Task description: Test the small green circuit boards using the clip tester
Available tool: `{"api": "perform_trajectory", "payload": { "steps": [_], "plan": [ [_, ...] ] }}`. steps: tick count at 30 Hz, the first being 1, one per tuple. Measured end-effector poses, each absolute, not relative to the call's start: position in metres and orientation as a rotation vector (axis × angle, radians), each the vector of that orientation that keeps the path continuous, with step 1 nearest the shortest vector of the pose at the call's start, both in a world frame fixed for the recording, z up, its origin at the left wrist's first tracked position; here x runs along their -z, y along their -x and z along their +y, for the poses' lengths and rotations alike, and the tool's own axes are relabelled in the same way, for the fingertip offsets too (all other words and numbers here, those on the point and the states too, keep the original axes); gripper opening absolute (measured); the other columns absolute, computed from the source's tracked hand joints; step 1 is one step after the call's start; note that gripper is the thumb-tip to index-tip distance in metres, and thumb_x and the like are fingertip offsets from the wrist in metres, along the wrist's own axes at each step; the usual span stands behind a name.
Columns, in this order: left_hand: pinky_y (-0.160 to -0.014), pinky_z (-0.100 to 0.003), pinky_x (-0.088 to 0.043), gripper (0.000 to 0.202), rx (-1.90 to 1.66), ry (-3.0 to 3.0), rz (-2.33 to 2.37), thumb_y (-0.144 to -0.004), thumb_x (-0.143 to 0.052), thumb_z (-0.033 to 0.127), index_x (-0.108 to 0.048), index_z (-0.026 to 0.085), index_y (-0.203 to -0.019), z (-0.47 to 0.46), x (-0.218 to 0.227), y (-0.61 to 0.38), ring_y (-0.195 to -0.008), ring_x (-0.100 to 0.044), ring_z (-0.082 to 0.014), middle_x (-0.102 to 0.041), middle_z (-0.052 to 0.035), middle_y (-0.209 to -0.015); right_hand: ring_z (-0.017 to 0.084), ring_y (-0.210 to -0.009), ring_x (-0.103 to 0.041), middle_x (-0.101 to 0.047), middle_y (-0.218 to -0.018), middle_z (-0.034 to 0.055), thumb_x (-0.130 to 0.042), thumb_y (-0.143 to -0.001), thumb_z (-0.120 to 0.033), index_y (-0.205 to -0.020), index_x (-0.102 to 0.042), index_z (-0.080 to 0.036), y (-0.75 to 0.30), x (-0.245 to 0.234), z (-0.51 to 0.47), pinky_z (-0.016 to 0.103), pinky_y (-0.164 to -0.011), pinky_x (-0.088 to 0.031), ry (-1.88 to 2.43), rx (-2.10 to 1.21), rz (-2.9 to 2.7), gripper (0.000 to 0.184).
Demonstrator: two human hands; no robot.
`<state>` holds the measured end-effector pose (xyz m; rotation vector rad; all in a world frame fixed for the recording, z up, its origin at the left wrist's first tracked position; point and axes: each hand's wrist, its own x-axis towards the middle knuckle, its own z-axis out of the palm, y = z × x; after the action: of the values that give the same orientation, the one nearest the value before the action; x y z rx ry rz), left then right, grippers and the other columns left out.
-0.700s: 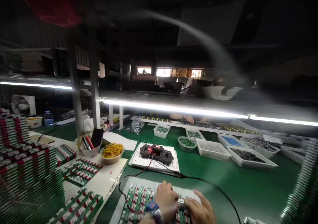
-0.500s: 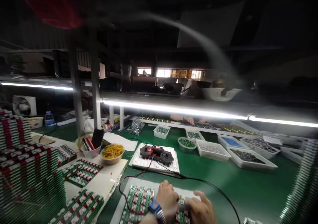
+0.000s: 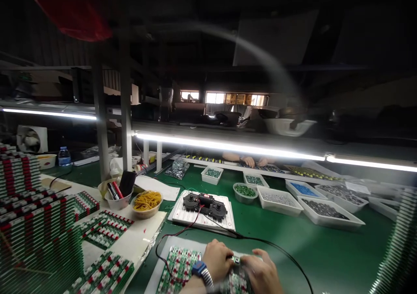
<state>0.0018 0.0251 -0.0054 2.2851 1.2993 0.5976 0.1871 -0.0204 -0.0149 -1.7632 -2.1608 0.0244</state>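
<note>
One left hand [image 3: 216,259], curled narrow; one right hand [image 3: 260,274], half open; one small silver part [image 3: 235,260] between them, nearer the left, hold on it unclear. Beneath, one green circuit-board strip [image 3: 235,283], long axis running away from the person.

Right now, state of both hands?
Left hand: curled closed beside a small metal part; grip unclear.
Right hand: partly open, near the same part; grip unclear.

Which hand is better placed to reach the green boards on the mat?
Probably the left: the left hand sits right beside the green boards, while the right hand lies farther off, beyond the small metal part between the hands.
</note>
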Motion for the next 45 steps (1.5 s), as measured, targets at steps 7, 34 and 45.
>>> {"api": "perform_trajectory", "payload": {
  "steps": [7,34,45],
  "plan": [
    [-0.082,-0.033,-0.043,0.022,-0.61,-2.349,1.265,-0.082,-0.062,0.029,-0.075,0.028,-0.099,0.026,0.014,-0.002,-0.091,-0.061,-0.0237,-0.074,-0.0031,-0.093,0.031,-0.113,-0.051,-0.072,-0.097,-0.0066,-0.042,-0.09,-0.019,-0.097,-0.067,-0.034,-0.193,0.021,-0.02,0.046,-0.092,-0.04,1.717,0.011,-2.176,0.03],
    [-0.084,-0.03,-0.042,0.024,-0.511,-2.308,1.336,-0.084,-0.058,0.033,-0.074,0.028,-0.102,0.026,0.012,-0.002,-0.1,-0.054,-0.0218,-0.064,-0.0038,-0.099,0.029,-0.111,-0.053,-0.072,-0.095,-0.0052,-0.049,-0.086,-0.015,-0.091,-0.067,-0.033,-0.192,0.023,-0.023,0.042,-0.09,-0.042,1.596,0.053,-2.183,0.026],
    [-0.088,-0.032,-0.042,0.028,-0.511,-2.394,1.155,-0.088,-0.048,0.021,-0.071,0.024,-0.103,0.038,0.035,-0.002,-0.096,-0.057,-0.0229,-0.065,-0.0052,-0.097,0.023,-0.098,-0.061,-0.071,-0.076,-0.007,-0.06,-0.075,-0.016,-0.077,-0.064,-0.029,-0.178,0.06,-0.008,0.037,-0.089,-0.047,1.731,0.467,-1.982,0.014]
  ]
}}
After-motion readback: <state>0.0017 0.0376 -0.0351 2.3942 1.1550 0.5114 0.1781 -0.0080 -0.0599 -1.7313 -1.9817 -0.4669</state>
